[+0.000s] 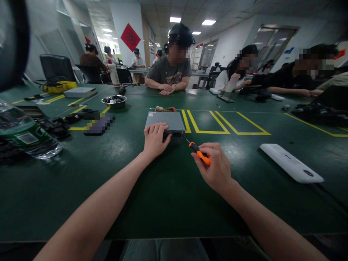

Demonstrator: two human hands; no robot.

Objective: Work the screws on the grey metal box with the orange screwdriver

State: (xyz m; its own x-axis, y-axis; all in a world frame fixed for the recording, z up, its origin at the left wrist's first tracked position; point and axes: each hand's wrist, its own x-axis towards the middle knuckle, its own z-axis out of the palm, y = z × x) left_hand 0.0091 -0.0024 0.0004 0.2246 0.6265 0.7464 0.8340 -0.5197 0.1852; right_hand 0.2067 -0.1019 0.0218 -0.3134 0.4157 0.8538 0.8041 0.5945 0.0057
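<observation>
Centre frame: your left hand (154, 139) lies flat, fingers spread, on the grey metal box (165, 122). Your right hand (214, 167) grips the orange-handled screwdriver (198, 152), tip apparently at the box's near edge.

A white flat device (291, 167) lies near the counter's (163, 203) right edge, a metal bowl (114, 101) toward the far left, a plastic bottle (24, 134) at the left edge.
</observation>
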